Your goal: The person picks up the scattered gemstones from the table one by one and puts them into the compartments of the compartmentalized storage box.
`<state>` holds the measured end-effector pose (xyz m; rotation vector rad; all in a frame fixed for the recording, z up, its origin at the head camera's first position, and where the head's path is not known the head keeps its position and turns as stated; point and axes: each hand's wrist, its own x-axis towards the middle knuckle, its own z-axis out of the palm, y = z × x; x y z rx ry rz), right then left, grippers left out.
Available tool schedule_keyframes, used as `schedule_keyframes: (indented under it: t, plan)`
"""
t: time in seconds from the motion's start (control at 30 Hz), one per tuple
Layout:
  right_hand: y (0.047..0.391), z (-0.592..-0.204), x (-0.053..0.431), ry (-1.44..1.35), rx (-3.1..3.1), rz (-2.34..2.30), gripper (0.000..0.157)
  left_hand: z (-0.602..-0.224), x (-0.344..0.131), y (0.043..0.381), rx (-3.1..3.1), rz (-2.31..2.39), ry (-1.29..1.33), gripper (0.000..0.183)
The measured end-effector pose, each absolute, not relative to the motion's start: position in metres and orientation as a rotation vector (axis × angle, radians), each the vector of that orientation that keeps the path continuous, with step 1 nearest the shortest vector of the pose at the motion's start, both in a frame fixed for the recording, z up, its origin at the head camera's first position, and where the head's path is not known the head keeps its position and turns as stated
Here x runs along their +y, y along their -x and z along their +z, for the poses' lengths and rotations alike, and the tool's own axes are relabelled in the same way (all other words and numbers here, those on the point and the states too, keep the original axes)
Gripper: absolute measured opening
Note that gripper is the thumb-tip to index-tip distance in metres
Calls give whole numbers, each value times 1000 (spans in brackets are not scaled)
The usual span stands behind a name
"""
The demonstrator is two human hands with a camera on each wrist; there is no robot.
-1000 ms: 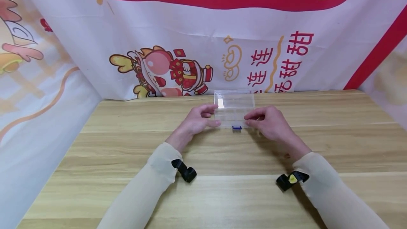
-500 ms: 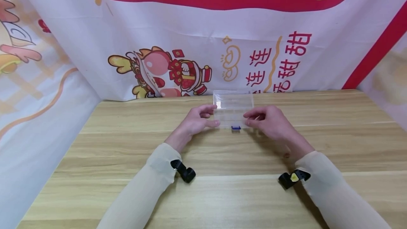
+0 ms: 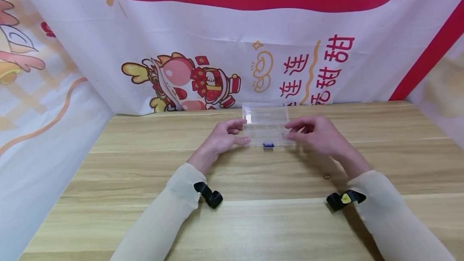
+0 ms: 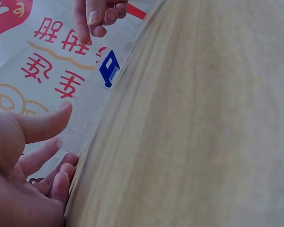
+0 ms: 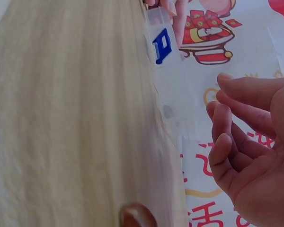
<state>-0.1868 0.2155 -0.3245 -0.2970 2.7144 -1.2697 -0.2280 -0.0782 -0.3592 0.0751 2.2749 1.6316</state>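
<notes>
A clear plastic compartment box [image 3: 266, 135] lies on the table, its transparent lid [image 3: 266, 112] raised at the back. A blue latch [image 3: 268, 145] marks its front side. My left hand [image 3: 224, 136] holds the box's left end, thumb at the front corner and fingers toward the back. At the right end is my right hand [image 3: 320, 136], fingers loosely bent and nothing visible between them. Inside the box, a small greyish spot [image 5: 167, 111] shows through the wall in the right wrist view. A small, shiny reddish-brown round piece [image 3: 326, 176] lies near the right wrist.
The wood-grain table [image 3: 253, 220] runs back to a white printed cloth [image 3: 217, 31] hanging just behind the box. Another printed cloth [image 3: 43, 124] hangs at the left. Each wrist carries a black camera on a strap.
My right hand has moved right, from over the box's compartments to its right end, and its fingers have spread slightly. The left hand and the box stay in place.
</notes>
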Motion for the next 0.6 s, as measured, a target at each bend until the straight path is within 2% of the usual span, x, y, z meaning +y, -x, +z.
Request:
schedule_keyframes:
  t: [0.6]
  plan:
    - [185,-325,272,425,2613,-1129,29,-358,-79,228,2271,1631,-72,60]
